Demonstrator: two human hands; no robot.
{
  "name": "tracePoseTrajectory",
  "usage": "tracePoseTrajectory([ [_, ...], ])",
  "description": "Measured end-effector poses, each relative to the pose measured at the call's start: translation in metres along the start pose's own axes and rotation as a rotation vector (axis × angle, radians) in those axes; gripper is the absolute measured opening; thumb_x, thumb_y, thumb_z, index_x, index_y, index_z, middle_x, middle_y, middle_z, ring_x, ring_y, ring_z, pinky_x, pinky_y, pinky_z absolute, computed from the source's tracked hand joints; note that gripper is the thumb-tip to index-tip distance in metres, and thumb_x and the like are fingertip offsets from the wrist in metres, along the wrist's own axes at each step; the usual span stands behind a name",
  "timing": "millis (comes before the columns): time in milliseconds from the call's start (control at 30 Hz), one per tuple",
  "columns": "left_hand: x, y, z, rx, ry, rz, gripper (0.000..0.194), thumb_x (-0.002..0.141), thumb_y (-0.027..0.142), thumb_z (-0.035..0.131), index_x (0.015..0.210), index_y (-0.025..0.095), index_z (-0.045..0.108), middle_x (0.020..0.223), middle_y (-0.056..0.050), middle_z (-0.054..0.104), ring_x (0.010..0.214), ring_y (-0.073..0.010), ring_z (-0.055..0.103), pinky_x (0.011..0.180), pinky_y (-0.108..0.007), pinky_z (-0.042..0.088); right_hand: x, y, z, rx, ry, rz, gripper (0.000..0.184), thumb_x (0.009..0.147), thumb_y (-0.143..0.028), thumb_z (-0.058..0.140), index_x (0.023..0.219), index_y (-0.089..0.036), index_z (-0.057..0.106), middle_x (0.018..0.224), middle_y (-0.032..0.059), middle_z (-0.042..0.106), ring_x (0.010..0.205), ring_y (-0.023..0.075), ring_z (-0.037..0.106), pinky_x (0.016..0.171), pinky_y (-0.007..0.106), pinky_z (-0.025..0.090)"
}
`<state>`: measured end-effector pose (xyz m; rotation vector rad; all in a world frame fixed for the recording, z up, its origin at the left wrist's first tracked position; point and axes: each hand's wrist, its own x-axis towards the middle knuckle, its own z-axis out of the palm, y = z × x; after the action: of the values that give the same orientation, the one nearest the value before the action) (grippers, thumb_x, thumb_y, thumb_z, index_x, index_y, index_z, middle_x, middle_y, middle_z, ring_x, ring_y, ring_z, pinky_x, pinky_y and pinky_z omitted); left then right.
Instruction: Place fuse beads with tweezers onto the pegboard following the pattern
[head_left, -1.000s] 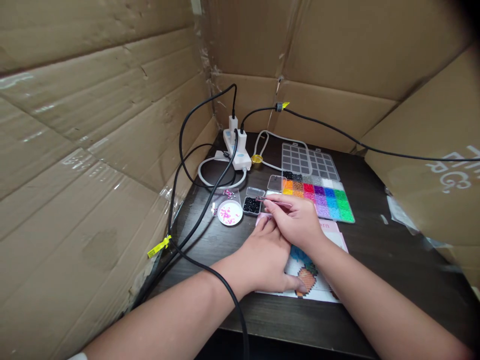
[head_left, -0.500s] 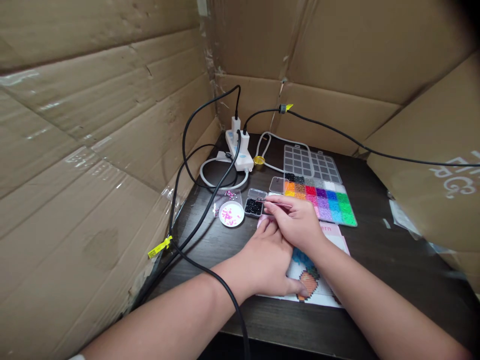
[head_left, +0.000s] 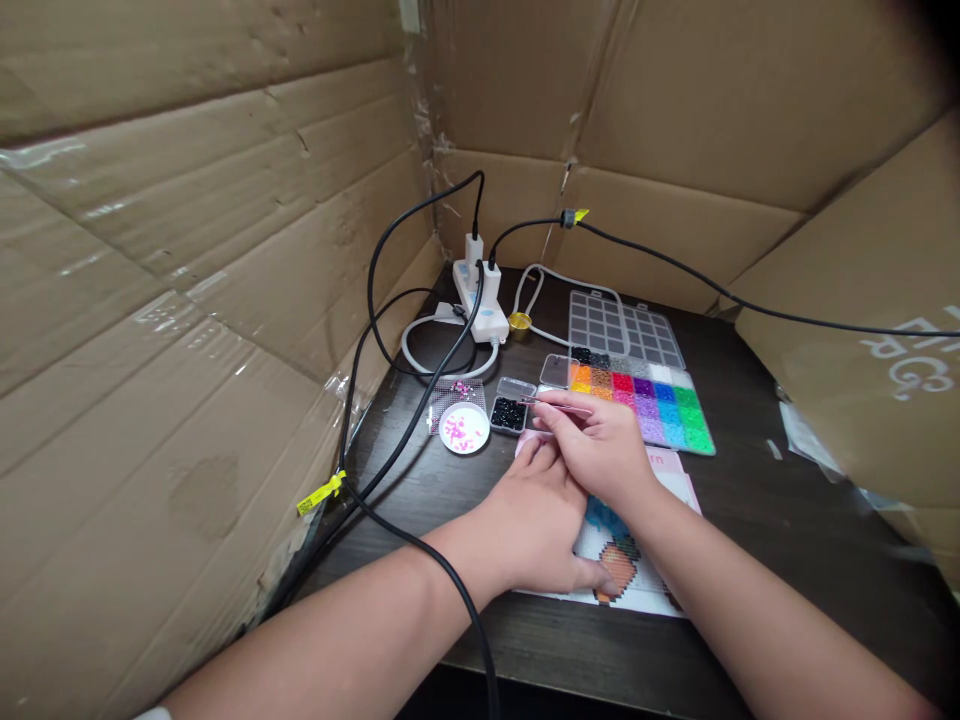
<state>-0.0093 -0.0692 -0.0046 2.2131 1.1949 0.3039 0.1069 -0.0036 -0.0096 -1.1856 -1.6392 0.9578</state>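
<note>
My right hand (head_left: 600,440) pinches a pair of slim metal tweezers (head_left: 559,404). Their tips reach over a small clear box of black beads (head_left: 509,414); whether a bead is between them is too small to tell. Beneath that wrist, my left hand (head_left: 544,520) lies flat, fingers stretched, on a printed pattern sheet (head_left: 652,570). The sheet shows a gridded orange and blue picture, partly hidden by both hands. To the left of the box sits a white round dish (head_left: 464,430) with pink and white beads.
A sorted bead case (head_left: 645,400) with its clear lid (head_left: 626,328) folded back lies behind my hands. At the back stands a white power strip (head_left: 481,305). Black cables (head_left: 416,430) cross the left side and my left forearm. Cardboard walls (head_left: 510,80) surround the dark table (head_left: 757,540).
The tweezers in my right hand have shifted very slightly over the black beads. My left hand stays flat on the sheet. The whole view has moved a little.
</note>
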Motion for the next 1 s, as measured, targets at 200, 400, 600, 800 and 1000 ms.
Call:
tracePoseTrajectory([
  [200, 0.001, -0.001, 0.001, -0.003, 0.007, 0.013, 0.123, 0.067, 0.063, 0.081, 0.162, 0.006, 0.028, 0.17, -0.026, 0.023, 0.16, -0.0423, 0.008, 0.13, -0.06, 0.006, 0.0, 0.004, 0.0, -0.023, 0.004, -0.026, 0.018, 0.087, -0.032, 0.069, 0.092, -0.021, 0.081, 0.093, 0.0072, 0.082, 0.086, 0.0235, 0.079, 0.08, 0.042, 0.065],
  [400, 0.0, 0.0, 0.001, -0.019, 0.011, 0.011, 0.124, 0.066, 0.064, 0.081, 0.161, 0.005, 0.028, 0.17, -0.027, 0.023, 0.16, -0.0435, 0.009, 0.129, -0.061, 0.005, -0.002, -0.006, 0.0, 0.034, 0.006, 0.017, 0.017, 0.084, -0.032, 0.071, 0.088, -0.019, 0.08, 0.087, 0.0073, 0.082, 0.079, 0.0231, 0.079, 0.077, 0.041, 0.065],
  [600, 0.001, 0.003, -0.003, 0.012, -0.017, 0.009, 0.127, 0.068, 0.068, 0.079, 0.162, 0.005, 0.023, 0.17, -0.025, 0.023, 0.16, -0.0396, 0.013, 0.13, -0.059, 0.007, -0.004, -0.039, -0.016, 0.102, 0.12, 0.006, 0.017, 0.083, -0.036, 0.076, 0.08, -0.019, 0.077, 0.072, 0.005, 0.077, 0.064, 0.0197, 0.074, 0.06, 0.032, 0.062],
  [800, 0.002, 0.001, 0.0, 0.053, -0.085, -0.022, 0.136, 0.071, 0.076, 0.072, 0.163, -0.002, 0.007, 0.171, -0.027, 0.011, 0.161, -0.0385, 0.003, 0.13, -0.058, 0.005, 0.031, -0.066, -0.046, 0.189, 0.081, 0.018, 0.038, 0.095, -0.047, 0.061, 0.072, -0.019, 0.073, 0.074, 0.0077, 0.072, 0.07, 0.0193, 0.071, 0.066, 0.033, 0.061],
  [1000, -0.001, 0.0, -0.002, 0.054, -0.054, -0.011, 0.137, 0.07, 0.074, 0.074, 0.163, -0.003, 0.009, 0.171, -0.027, 0.014, 0.161, -0.0391, 0.007, 0.13, -0.057, 0.007, 0.087, -0.077, -0.042, 0.188, -0.15, 0.249, 0.016, 0.084, -0.029, 0.067, 0.073, -0.017, 0.068, 0.072, 0.0086, 0.067, 0.053, 0.0137, 0.056, 0.044, 0.027, 0.045],
])
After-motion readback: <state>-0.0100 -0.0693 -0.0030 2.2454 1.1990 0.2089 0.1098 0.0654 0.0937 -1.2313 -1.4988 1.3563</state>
